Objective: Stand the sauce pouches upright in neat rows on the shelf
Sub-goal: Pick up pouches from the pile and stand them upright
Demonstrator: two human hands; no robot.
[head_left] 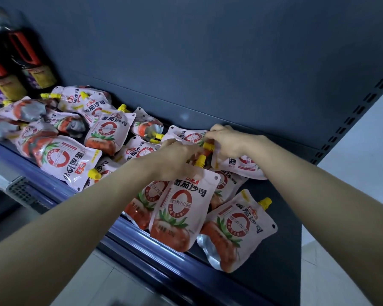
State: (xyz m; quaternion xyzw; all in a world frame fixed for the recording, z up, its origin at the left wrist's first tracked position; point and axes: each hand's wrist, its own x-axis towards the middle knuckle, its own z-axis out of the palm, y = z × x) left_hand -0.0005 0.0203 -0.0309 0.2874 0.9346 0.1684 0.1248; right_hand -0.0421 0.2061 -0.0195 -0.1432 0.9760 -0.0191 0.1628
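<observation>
Several pink tomato sauce pouches with yellow caps lie on the dark shelf (274, 250). My left hand (177, 160) grips the top of an upright pouch (177, 215) at the shelf's front, near its yellow spout. My right hand (228, 141) holds a second pouch (241, 164) by its capped top, tilted, just behind the first. Another pouch (234, 230) leans at the front right. A jumbled heap of pouches (64, 133) covers the shelf's left half, most lying flat or slanted.
Dark sauce bottles (20, 60) with red handles stand at the far left of the shelf. A blue rail (142, 237) runs along the shelf's front edge. The slotted upright post (349, 120) bounds the right end. The dark back panel rises behind.
</observation>
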